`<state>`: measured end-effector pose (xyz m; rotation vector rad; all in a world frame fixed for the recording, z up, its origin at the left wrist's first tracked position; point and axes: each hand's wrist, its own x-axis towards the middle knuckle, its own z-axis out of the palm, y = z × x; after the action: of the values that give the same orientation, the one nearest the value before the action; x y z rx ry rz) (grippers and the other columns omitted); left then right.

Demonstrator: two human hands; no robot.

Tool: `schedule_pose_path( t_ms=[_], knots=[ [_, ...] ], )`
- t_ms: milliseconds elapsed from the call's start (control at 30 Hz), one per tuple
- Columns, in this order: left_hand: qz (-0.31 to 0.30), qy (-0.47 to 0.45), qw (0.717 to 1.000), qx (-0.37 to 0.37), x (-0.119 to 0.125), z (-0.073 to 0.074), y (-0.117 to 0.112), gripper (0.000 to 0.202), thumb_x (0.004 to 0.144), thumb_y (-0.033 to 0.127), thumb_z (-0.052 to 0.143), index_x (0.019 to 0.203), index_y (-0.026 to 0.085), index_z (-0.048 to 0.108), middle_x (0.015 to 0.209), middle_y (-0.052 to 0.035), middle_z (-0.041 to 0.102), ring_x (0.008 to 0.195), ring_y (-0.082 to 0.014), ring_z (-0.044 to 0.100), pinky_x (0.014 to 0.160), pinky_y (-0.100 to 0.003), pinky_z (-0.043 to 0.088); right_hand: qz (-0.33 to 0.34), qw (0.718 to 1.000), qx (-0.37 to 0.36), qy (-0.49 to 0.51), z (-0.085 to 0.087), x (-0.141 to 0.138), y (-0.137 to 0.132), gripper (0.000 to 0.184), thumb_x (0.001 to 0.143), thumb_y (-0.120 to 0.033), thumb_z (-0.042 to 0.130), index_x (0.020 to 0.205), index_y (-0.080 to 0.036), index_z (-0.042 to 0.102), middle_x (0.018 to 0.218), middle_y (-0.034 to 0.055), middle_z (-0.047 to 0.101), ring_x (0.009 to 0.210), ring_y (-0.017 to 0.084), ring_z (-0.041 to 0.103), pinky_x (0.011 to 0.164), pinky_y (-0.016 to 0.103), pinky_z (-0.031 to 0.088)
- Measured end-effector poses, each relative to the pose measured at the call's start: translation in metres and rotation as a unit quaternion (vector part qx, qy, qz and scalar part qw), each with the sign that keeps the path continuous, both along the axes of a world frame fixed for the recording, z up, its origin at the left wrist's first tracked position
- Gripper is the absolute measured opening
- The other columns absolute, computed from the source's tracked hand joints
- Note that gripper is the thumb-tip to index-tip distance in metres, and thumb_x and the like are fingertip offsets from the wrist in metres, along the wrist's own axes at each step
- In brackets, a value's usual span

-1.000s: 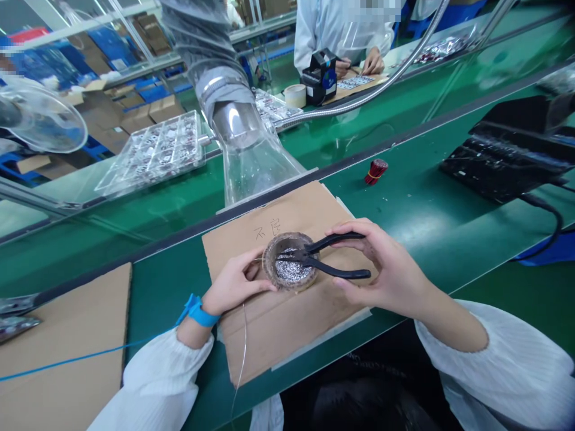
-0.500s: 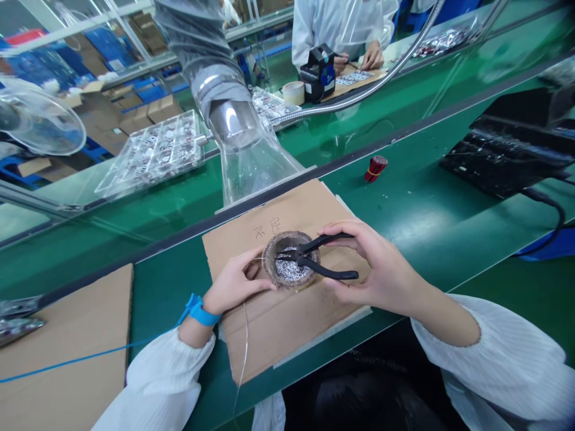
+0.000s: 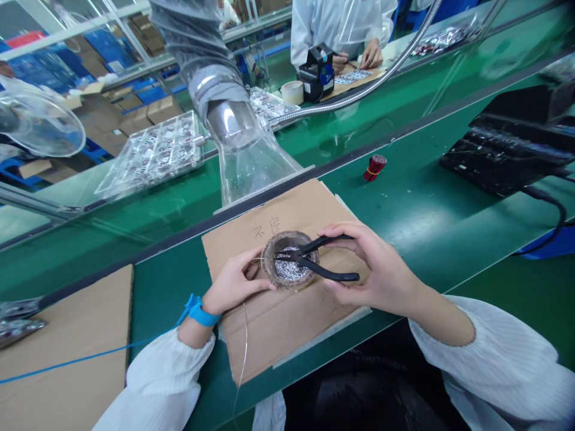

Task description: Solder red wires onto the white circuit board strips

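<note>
A round solder pot [image 3: 269, 270] with silvery molten metal sits on a cardboard sheet [image 3: 278, 323]. My right hand [image 3: 372, 266] is closed around black-handled pliers [image 3: 330, 274], whose jaws reach over the pot's metal. My left hand [image 3: 233, 284] rests against the pot's left rim, fingers pinched on a thin solder wire [image 3: 243, 353] that trails down toward me. A blue wrist strap [image 3: 196, 310] sits on my left wrist.
A clear fume hood on a silver duct [image 3: 245, 143] stands just behind the pot. A red wire bundle [image 3: 375, 167], a black device [image 3: 507, 146] at right, a clear parts tray [image 3: 155, 152], another cardboard [image 3: 58, 353] at left. Across the belt a co-worker's hands [image 3: 371, 57] work.
Hardly any change: my right hand and the pliers shifted slightly left over the pot. My left hand stays at the rim.
</note>
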<state>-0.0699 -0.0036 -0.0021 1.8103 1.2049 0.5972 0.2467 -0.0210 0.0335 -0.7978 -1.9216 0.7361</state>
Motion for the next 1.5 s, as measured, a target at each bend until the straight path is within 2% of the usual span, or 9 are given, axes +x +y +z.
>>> schedule_pose_path(
  t_ms=[133,400,633,800,1067,1167,1267,1367,1500],
  knots=[
    [-0.005,0.005,1.000,0.004,-0.001,-0.002,0.000,0.084,0.083,0.062,0.086,0.149,0.016,0.063,0.085,-0.0016,0.066,0.068,-0.0158,0.049,0.066,-0.028,0.047,-0.016,1.000,0.013,-0.003,-0.002,-0.001,0.000,0.064,0.086,-0.020,0.082,0.141,-0.029,0.052,0.137,0.0099,0.064,0.128,0.029,0.068,0.112,0.049,0.062],
    [0.014,-0.005,0.999,-0.034,0.002,0.005,-0.001,0.089,0.075,0.063,0.093,0.146,0.015,0.066,0.073,0.0049,0.048,0.063,-0.0107,0.026,0.054,-0.022,0.025,-0.049,0.998,0.029,-0.007,-0.004,-0.001,-0.002,0.053,0.087,-0.021,0.080,0.133,-0.029,0.055,0.129,0.0088,0.069,0.123,0.029,0.071,0.107,0.049,0.064],
    [0.016,-0.005,0.999,-0.037,0.003,0.005,0.000,0.090,0.074,0.063,0.094,0.145,0.015,0.067,0.070,0.0061,0.044,0.062,-0.0103,0.025,0.053,-0.022,0.024,-0.060,0.998,0.022,-0.001,-0.006,-0.002,-0.003,0.052,0.087,-0.022,0.081,0.131,-0.029,0.056,0.128,0.0093,0.071,0.121,0.030,0.072,0.104,0.051,0.065],
    [0.005,-0.001,1.000,-0.018,0.001,0.003,0.000,0.087,0.078,0.064,0.090,0.146,0.015,0.065,0.079,0.0004,0.063,0.065,-0.0142,0.047,0.060,-0.025,0.044,-0.064,0.997,0.033,-0.003,-0.005,-0.002,-0.003,0.050,0.086,-0.021,0.081,0.129,-0.029,0.057,0.126,0.0084,0.071,0.121,0.028,0.072,0.103,0.047,0.064],
    [-0.007,-0.044,0.999,-0.009,-0.001,-0.004,-0.001,0.105,0.076,0.081,0.081,0.155,0.015,0.057,0.113,-0.0132,0.077,0.105,-0.0339,0.071,0.089,-0.042,0.061,-0.047,0.988,0.049,-0.141,0.024,0.001,-0.002,0.048,0.085,-0.018,0.074,0.130,-0.027,0.059,0.119,0.0087,0.072,0.106,0.028,0.074,0.088,0.043,0.066],
    [-0.001,-0.074,0.997,0.022,0.006,-0.005,-0.003,0.100,0.083,0.084,0.072,0.154,0.015,0.057,0.139,-0.0186,0.071,0.127,-0.0388,0.066,0.106,-0.045,0.057,-0.049,0.972,0.064,-0.223,0.037,-0.001,-0.001,0.044,0.086,-0.018,0.072,0.130,-0.019,0.064,0.113,0.0112,0.071,0.090,0.025,0.073,0.073,0.039,0.063],
    [0.024,-0.077,0.996,0.036,0.014,-0.003,-0.006,0.081,0.096,0.074,0.066,0.151,0.015,0.059,0.150,-0.0182,0.066,0.137,-0.0372,0.062,0.115,-0.046,0.051,-0.047,0.941,0.093,-0.322,0.049,-0.007,0.001,0.027,0.087,-0.022,0.074,0.113,-0.014,0.071,0.102,0.0117,0.070,0.076,0.024,0.068,0.062,0.036,0.055],
    [0.053,-0.077,0.995,0.040,0.020,-0.003,-0.009,0.071,0.101,0.066,0.063,0.148,0.014,0.061,0.149,-0.0174,0.067,0.137,-0.0360,0.063,0.116,-0.046,0.050,-0.046,0.887,0.088,-0.451,0.064,-0.019,0.002,0.016,0.092,-0.025,0.073,0.103,-0.013,0.072,0.098,0.0128,0.069,0.080,0.028,0.069,0.066,0.038,0.051],
    [0.045,-0.085,0.994,0.044,0.021,-0.004,-0.008,0.071,0.101,0.066,0.063,0.149,0.014,0.060,0.151,-0.0178,0.066,0.139,-0.0369,0.062,0.118,-0.047,0.049,-0.046,0.833,0.029,-0.550,0.081,-0.037,0.002,0.023,0.099,-0.025,0.069,0.117,-0.010,0.069,0.105,0.0163,0.072,0.095,0.032,0.072,0.072,0.037,0.046]
  ],
)
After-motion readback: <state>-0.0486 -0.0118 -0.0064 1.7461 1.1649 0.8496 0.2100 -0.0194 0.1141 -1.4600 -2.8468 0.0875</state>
